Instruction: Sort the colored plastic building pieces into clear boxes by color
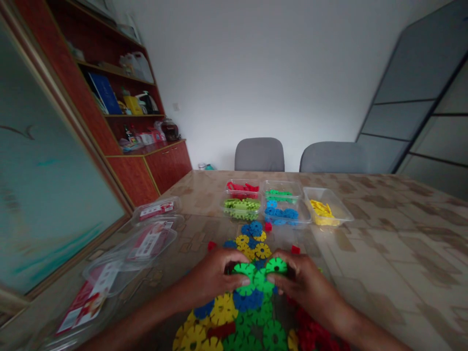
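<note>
My left hand [232, 270] pinches a green notched disc [244, 278] between thumb and fingers. Opposite it, my right hand [296, 275] grips another green notched disc [277, 266] by its edge. A further green disc [261, 280] shows between the two; whether it is joined to them I cannot tell. Both hands are above a loose pile of notched plastic discs: yellow discs [224, 309] and blue discs [248, 300] toward the left and middle, green discs [275, 335] nearest me, and red pieces [310, 329] below my right wrist.
Beyond the pile stand clear tubs: red pieces [243, 187], light green pieces [241, 207], green pieces [280, 196], blue discs [281, 214] and yellow pieces [321, 209]. Clear lids with labels [149, 241] lie at left. Two grey chairs [259, 155] stand behind the table [383, 253].
</note>
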A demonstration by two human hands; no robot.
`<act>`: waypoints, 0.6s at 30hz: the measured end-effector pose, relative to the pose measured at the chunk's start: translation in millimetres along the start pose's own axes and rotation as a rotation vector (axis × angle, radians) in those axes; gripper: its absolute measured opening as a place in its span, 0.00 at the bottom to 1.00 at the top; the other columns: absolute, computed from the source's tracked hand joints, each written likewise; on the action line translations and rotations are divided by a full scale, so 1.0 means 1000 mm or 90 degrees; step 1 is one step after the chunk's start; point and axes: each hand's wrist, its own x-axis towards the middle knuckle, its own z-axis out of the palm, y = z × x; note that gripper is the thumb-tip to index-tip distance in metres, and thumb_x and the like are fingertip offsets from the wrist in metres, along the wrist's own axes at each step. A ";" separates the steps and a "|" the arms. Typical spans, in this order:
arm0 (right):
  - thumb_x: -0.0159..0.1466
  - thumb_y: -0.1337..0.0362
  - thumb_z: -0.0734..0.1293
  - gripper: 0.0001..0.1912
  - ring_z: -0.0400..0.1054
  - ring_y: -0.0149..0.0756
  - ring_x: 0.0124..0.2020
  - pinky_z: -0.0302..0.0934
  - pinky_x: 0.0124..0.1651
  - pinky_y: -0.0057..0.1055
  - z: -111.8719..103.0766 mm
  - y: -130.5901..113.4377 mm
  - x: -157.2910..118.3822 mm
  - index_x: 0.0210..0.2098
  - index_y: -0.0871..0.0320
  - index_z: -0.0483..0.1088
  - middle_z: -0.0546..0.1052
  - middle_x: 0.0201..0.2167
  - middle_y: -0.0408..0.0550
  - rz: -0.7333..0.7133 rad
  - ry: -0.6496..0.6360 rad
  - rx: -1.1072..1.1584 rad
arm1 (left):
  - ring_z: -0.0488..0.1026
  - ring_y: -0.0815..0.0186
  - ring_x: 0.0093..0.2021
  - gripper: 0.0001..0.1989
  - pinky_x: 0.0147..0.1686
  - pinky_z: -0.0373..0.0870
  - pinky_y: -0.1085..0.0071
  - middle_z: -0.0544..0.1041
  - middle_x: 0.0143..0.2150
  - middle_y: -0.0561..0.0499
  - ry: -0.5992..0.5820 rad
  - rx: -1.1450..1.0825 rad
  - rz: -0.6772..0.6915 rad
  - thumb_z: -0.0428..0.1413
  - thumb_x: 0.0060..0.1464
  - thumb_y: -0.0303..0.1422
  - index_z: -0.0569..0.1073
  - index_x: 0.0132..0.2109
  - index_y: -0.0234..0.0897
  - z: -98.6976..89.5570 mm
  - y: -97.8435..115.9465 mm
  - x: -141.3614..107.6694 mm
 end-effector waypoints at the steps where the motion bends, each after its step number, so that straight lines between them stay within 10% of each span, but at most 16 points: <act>1: 0.61 0.58 0.63 0.11 0.59 0.30 0.24 0.52 0.26 0.25 0.001 0.001 0.000 0.27 0.59 0.64 0.65 0.22 0.40 -0.003 0.008 -0.006 | 0.67 0.68 0.30 0.09 0.28 0.60 0.75 0.71 0.30 0.54 -0.006 -0.037 -0.009 0.59 0.52 0.34 0.74 0.39 0.33 0.004 -0.001 0.000; 18: 0.61 0.62 0.65 0.08 0.68 0.37 0.35 0.63 0.39 0.31 0.006 -0.001 -0.002 0.38 0.59 0.68 0.74 0.32 0.45 -0.071 -0.053 0.012 | 0.67 0.72 0.22 0.20 0.20 0.64 0.77 0.66 0.28 0.59 0.057 -0.222 0.004 0.64 0.47 0.35 0.58 0.37 0.39 0.030 -0.007 0.001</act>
